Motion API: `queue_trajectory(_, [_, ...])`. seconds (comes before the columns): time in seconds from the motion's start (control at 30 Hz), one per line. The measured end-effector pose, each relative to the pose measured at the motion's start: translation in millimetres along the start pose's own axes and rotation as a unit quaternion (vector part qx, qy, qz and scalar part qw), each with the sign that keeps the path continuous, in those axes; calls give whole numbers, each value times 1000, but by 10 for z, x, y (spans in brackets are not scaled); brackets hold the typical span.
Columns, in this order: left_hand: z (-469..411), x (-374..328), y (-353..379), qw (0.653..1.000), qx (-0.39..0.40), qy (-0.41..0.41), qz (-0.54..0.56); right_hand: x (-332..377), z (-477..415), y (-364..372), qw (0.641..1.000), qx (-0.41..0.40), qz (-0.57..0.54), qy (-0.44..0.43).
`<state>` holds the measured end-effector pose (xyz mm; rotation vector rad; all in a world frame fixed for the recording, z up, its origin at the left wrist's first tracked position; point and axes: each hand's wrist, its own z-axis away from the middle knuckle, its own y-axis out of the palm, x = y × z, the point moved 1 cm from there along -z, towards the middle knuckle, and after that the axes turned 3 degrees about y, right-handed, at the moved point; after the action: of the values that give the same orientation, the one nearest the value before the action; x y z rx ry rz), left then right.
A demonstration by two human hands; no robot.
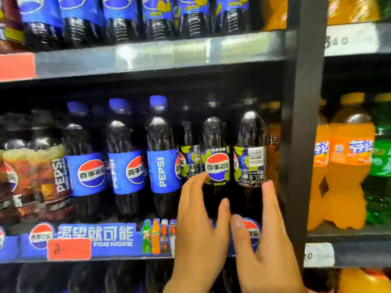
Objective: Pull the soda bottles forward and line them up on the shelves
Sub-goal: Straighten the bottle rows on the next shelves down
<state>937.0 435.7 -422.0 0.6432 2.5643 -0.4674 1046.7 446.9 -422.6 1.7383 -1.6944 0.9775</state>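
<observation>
down at the lip of the middle shelf, both hands are up with fingers straight and loose, gripping nothing. left hand (198, 225) is spread around the lower half of the dark plastic pepsi bottle with the black and lime label (216, 166), with one fingertip over the label's bottom left corner. honestly can't tell if it's touching yet. right hand (268, 240) is just beside it, thumb and forefinger bracketing the neighbouring dark bottle with its barcode facing out (251, 161).

both hands cross in front of the blue pepsi banner strip (95, 237) on the shelf edge. the two bottles stand upright right behind it, straight ahead and a bit above the palms. each hand is nearer its own bottle, so my guess is the pull comes straight back toward the person, one bottle per hand. the barcode one probably wants a twist too.

further back, a third black-label bottle (189, 159) sits tucked behind the row, next to the blue-label bottles (127, 172).
</observation>
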Motion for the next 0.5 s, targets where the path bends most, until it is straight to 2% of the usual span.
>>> queue_trajectory(0.2, [-108,-42,-64,1000,0,3,3,-71,-83,103,1000,-2,26,18])
queue_trajectory(0.33, [-470,-244,-155,993,-14,104,-47,-131,-210,150,999,-24,23,26])
queue_trajectory(0.5, [-1116,-527,-132,951,65,227,-200,-209,-316,202,996,-22,76,38])
